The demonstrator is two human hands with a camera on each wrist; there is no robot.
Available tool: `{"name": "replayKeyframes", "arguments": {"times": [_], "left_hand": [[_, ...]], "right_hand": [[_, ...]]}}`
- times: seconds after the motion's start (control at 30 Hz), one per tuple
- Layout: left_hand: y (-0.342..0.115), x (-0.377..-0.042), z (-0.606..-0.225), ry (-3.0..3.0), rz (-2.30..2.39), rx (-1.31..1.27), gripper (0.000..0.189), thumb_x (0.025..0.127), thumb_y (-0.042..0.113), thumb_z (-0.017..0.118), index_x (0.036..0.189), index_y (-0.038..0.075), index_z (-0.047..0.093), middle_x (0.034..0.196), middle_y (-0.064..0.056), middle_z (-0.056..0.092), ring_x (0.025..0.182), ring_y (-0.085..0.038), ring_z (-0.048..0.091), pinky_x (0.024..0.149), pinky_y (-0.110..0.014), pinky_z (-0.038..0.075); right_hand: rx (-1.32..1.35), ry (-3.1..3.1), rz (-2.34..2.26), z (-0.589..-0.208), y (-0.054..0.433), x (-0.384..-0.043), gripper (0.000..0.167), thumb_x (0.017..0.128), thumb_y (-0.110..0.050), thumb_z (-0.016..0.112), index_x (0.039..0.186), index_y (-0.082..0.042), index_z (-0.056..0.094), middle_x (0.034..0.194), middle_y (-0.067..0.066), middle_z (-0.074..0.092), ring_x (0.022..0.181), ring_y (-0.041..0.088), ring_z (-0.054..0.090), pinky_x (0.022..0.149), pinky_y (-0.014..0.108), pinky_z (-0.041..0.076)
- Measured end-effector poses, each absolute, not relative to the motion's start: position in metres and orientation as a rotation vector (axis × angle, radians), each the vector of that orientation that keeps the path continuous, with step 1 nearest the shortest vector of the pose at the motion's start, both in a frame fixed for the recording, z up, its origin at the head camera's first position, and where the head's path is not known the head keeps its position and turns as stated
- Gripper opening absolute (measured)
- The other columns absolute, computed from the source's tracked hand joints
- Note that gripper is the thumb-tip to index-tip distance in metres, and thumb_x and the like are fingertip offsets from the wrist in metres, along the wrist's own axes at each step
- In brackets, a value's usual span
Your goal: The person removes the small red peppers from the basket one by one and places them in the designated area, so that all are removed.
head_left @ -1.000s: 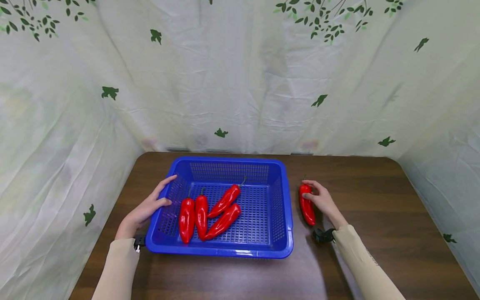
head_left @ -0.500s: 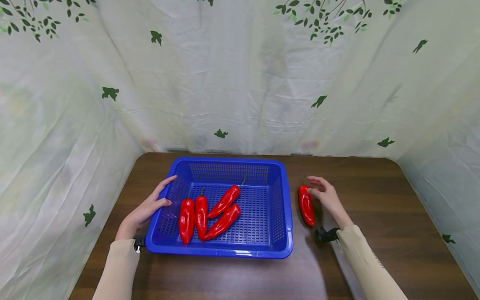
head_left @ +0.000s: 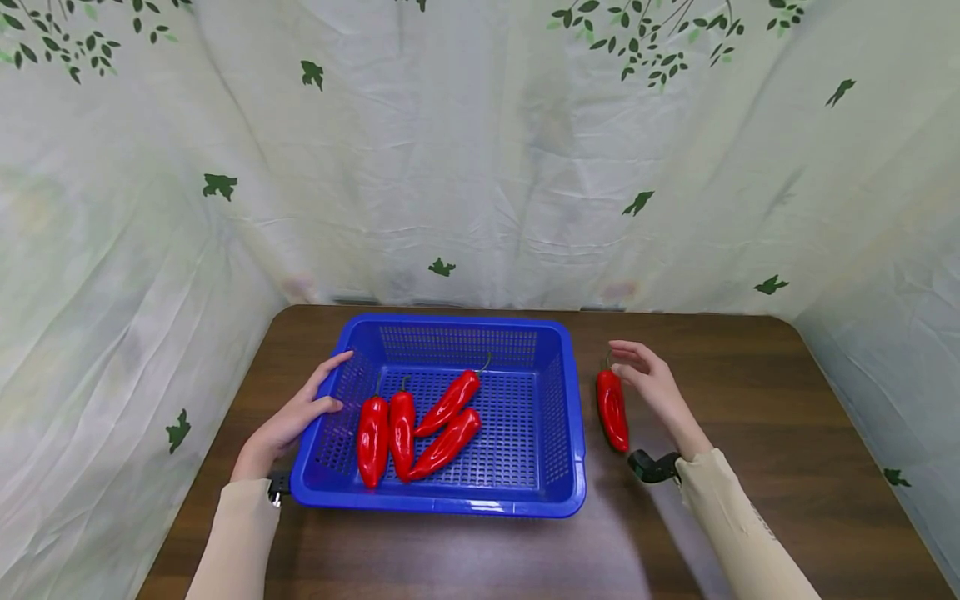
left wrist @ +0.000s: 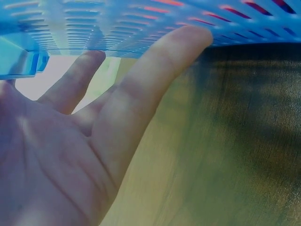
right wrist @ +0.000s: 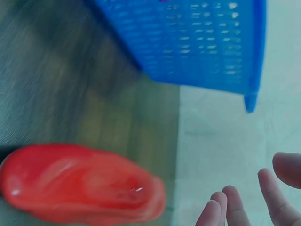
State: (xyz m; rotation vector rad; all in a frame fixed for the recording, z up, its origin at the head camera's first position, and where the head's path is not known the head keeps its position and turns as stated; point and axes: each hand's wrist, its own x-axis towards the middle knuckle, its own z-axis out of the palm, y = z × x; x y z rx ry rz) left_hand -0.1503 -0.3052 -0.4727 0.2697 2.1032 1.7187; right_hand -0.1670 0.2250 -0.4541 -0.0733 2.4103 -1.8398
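Observation:
My left hand [head_left: 288,421] grips the left rim of a blue plastic basket [head_left: 480,507], thumb and a finger over the edge. In the left wrist view, other fingers [left wrist: 141,89] reach below along the basket's slotted outer wall. Several glossy red chili peppers [head_left: 373,442] with thin green stems lie in the basket's left and middle part. One more red chili pepper [head_left: 612,412] lies on the table to the right of the basket, stem end away. My right hand [head_left: 651,383] hovers at its stem end, fingers loosely bent and apart from the pepper [right wrist: 84,183] in the right wrist view.
A brown wood-grain table [head_left: 765,433] carries everything. Pale cloth [head_left: 480,167] with printed leaves hangs behind it and at both sides. Dark wrist mounts [head_left: 652,467] sit at both sleeves.
My right hand has drawn off the chili pepper on the table, shifting right and a little away toward the stem end. The left hand and basket stay still.

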Motion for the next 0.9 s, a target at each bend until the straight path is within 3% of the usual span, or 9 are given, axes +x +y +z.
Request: {"name": "replayKeyframes", "arguments": {"times": [0.3,0.63,0.9], "left_hand": [[-0.305,-0.15,-0.473,2.095,1.729,0.264,0.069,0.095,0.008,0.045,0.153,0.029,0.014,0.153,-0.025,0.004,0.128,-0.057,0.025,0.086,-0.055,0.049],[-0.304,-0.15,-0.473,2.094,1.731,0.254,0.07,0.094,0.007,0.045,0.153,0.03,0.014,0.153,-0.025,0.004,0.128,-0.057,0.025,0.085,-0.054,0.049],[-0.304,-0.149,-0.473,2.104,1.73,0.264,0.069,0.095,0.007,0.044,0.153,0.029,0.014,0.153,-0.025,0.004,0.128,-0.057,0.025,0.086,-0.054,0.049]], "right_hand": [[-0.173,2.323,-1.922,-0.432,0.21,-0.164,0.043,0.098,-0.01,0.049,0.139,0.002,0.042,0.137,0.023,0.044,0.126,0.039,0.04,0.102,0.056,0.036],[-0.239,2.285,-1.928,-0.413,0.195,-0.16,0.038,0.099,-0.01,0.048,0.135,0.001,0.046,0.131,0.021,0.051,0.103,0.018,0.058,0.096,0.05,0.043],[-0.295,2.198,-1.917,-0.402,0.181,-0.154,0.039,0.098,-0.012,0.051,0.135,0.0,0.047,0.132,0.024,0.05,0.111,0.04,0.054,0.095,0.053,0.044]]}}
